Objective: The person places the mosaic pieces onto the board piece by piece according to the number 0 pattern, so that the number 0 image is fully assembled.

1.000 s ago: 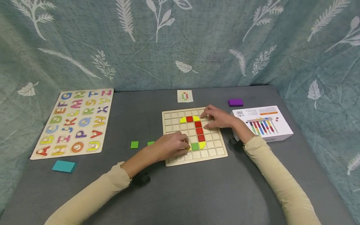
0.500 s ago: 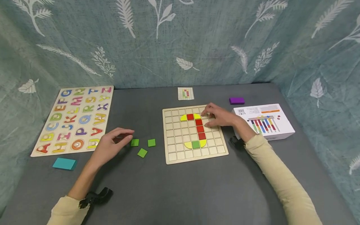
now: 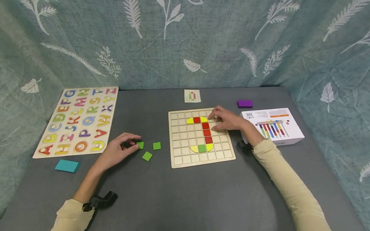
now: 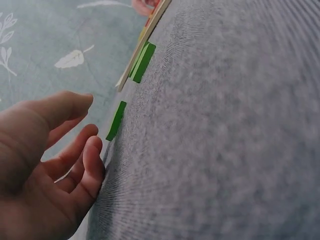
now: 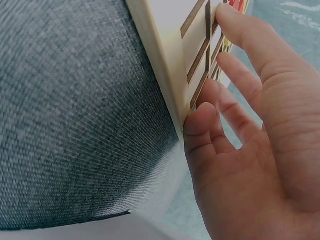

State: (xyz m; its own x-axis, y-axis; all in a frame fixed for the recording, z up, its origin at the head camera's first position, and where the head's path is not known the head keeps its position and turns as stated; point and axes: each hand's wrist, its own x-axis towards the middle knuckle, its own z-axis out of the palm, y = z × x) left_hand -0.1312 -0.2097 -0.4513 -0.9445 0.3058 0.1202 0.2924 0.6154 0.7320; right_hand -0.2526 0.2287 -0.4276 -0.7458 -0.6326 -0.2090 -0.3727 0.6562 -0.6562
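- Head view: the left hand is seen reaching for the leftmost green tile on the grey table; its fingertips are at the tile's left edge, curved about it, but a closed pinch cannot be confirmed.
- Left wrist view: the fingers are shown loosely bent and apart, with nothing held between them, and green tiles lie flat on the cloth just ahead.
- Two more green squares, one nearer the board and one tilted, lie between that hand and the wooden grid board.
- The board is steadied by the right hand, whose relaxed fingers rest flat on the upper right cells; no piece is gripped.
- On the board a figure of red, yellow and green pieces is partly laid.
- The thin tile is probably best lifted by tipping one edge with a fingertip, then pinching it between thumb and forefinger.
- The neighbouring tiles should be left undisturbed, and the board kept pressed so the laid pieces are not jolted.
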